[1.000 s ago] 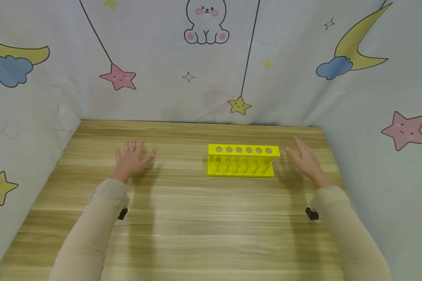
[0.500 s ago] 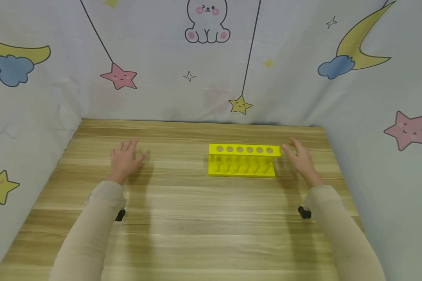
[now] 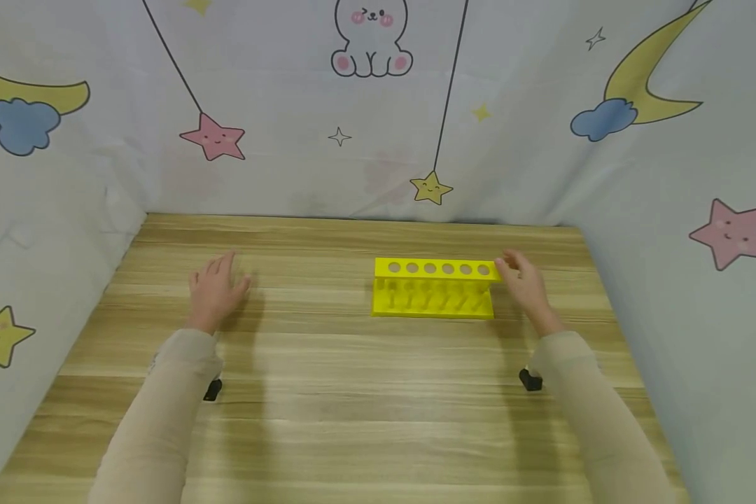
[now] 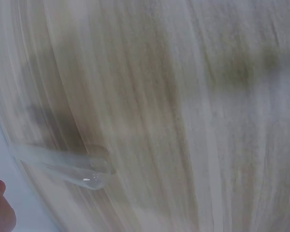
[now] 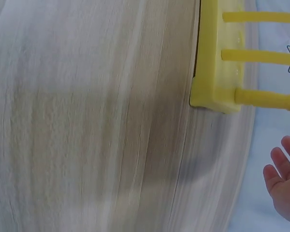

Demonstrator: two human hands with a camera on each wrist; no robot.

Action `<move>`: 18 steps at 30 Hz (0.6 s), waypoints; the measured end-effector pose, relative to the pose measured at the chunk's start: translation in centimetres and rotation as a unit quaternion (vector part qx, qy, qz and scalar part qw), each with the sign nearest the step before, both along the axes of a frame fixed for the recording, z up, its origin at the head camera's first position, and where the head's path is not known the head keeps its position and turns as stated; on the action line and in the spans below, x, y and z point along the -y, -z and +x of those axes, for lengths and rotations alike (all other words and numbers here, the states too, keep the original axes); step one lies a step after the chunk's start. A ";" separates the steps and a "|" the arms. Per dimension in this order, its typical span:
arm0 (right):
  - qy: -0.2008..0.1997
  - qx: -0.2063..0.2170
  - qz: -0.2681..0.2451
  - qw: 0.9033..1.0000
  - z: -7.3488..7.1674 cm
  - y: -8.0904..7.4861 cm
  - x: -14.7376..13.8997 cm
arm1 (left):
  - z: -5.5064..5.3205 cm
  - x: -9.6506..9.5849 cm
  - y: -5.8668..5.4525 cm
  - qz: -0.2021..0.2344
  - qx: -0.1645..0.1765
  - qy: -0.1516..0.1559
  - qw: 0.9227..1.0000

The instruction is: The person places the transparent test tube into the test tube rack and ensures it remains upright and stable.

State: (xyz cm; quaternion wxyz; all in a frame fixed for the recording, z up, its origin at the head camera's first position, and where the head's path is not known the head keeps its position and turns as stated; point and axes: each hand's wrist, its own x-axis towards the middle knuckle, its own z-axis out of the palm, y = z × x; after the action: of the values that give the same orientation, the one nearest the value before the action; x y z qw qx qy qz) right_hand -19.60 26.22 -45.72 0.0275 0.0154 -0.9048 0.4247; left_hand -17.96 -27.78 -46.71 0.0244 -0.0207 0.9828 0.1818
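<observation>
A yellow test tube rack [image 3: 432, 313] stands on the table with a row of round holes in its top board. At its right end is my right hand [image 3: 524, 283], thumb at the corner of the top board; whether it touches cannot be told. In the right wrist view, slightly bent fingers [image 5: 279, 166] appear beyond the rack's yellow base [image 5: 210, 92]. My left hand [image 3: 213, 290] is over the table's left part, fingers apart and holding nothing visible. The left wrist view shows a clear test tube [image 4: 82, 169] lying on the table near that hand; I cannot make it out from the head.
The wood-grain table [image 3: 353, 392] meets a white cloth backdrop [image 3: 277, 77] printed with stars, moons and a bear. Cloth also flanks the table on both sides. Small black devices [image 3: 530, 380] sit under the wrists.
My right hand has moved left to the rack's right end, its fingers bending more. My left hand has shifted slightly left. The rack stays where it was on the table.
</observation>
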 end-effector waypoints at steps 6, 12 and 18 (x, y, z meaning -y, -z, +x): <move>0.015 -0.024 -0.024 0.999 -0.1 0.5 0.9 | 0.2 0.3 0.5 0.003 -0.009 -0.009 1.000; 0.036 -0.035 -0.038 0.998 -0.3 0.9 1.8 | 0.3 0.5 0.8 -0.001 -0.010 -0.020 1.000; 0.074 -0.016 -0.059 0.995 -0.3 1.3 2.6 | 0.4 0.7 1.5 -0.003 -0.010 -0.029 1.000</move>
State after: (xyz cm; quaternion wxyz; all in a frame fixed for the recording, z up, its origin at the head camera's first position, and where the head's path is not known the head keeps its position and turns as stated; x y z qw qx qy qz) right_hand -19.93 23.67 -47.00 0.0742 -0.0469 -0.8764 0.4735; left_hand -17.59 -28.48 -48.18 0.0093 -0.0475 0.9825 0.1797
